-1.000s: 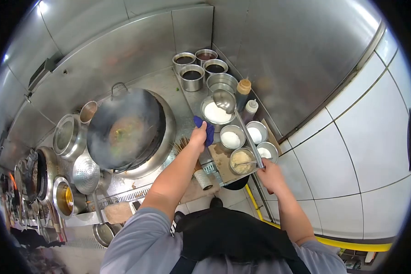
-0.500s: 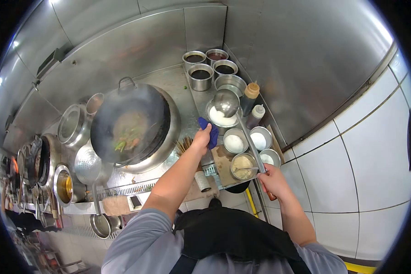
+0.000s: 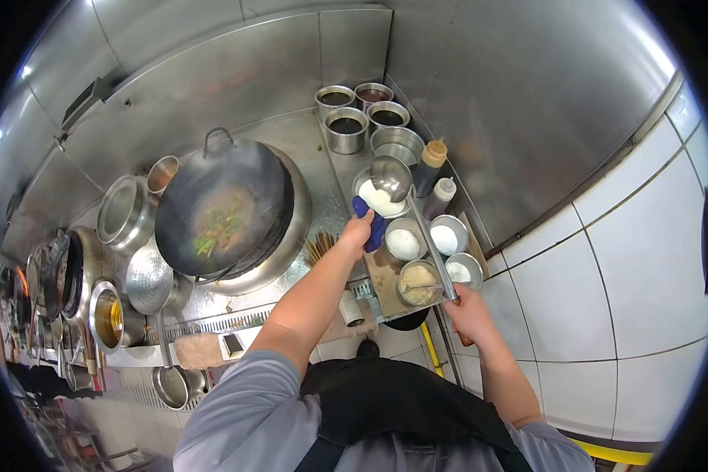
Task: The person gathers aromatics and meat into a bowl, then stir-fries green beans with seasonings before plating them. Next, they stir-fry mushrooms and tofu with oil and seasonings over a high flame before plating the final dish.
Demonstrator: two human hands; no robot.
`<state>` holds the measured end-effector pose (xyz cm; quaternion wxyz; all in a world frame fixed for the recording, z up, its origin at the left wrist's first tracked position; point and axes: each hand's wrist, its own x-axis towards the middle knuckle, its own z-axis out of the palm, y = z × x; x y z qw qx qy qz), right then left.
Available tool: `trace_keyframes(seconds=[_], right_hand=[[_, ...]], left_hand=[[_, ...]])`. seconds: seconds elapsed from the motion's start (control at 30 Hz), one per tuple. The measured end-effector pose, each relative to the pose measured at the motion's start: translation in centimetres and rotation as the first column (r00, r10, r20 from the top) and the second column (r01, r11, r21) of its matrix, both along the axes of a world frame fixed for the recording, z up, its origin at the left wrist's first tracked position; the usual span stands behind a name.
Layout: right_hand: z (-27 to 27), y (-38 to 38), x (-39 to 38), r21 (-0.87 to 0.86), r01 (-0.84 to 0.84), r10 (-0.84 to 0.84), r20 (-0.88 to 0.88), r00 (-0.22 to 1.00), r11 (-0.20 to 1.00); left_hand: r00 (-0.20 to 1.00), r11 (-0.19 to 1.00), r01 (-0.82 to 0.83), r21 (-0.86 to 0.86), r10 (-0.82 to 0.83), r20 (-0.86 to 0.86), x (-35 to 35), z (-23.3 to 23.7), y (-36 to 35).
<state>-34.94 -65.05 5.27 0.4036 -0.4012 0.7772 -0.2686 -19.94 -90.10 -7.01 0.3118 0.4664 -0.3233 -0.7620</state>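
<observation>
My right hand [image 3: 470, 313] is wrapped round the handle of a long steel ladle [image 3: 391, 178]. The ladle's bowl rests at or just above a metal bowl of white contents [image 3: 380, 200]; contact is hard to judge. In my left hand [image 3: 359, 233] is a bunched blue cloth [image 3: 374, 228], close beside that same bowl. To the left, a black wok [image 3: 256, 189] sits on the stove with green and brown food [image 3: 222, 228] in it, steaming. Beneath the ladle's handle stand small metal tubs of white powder [image 3: 403, 242] and a yellowish tub [image 3: 419, 285] with a spoon.
Metal pots of dark liquid [image 3: 345, 126] stand at the back, near two squeeze bottles [image 3: 430, 165]. A bamboo brush [image 3: 320, 248] lies right of the wok. On the left are a perforated strainer [image 3: 149, 279] and a pot with yellow liquid [image 3: 112, 318]. A steel wall bounds the right.
My left hand and the cloth have shifted right, away from the wok and nearer the bowl of white contents. The ladle and my right hand have barely moved.
</observation>
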Motion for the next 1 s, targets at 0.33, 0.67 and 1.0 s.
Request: trace_keyframes(seconds=[0.33,0.67,1.0], right_hand=[[0.7,0.7,-0.9,0.040,0.079,-0.089,0.456,0.885,0.996],[4.6,-3.5,6.3,-0.096,-0.154,0.181,0.463,0.868,0.983],[-1.7,-17.3,23.5,0.001,-0.495,0.491,0.112,0.864,0.869]], left_hand=[[0.999,1.000,0.029,0.011,-0.029,-0.026,0.7,0.9,0.6],[0.895,0.979,0.038,0.199,0.055,-0.442,12.8,3.5,12.3],[0.727,0.867,-0.428,0.254,0.497,-0.473,32.0,1.8,17.0]])
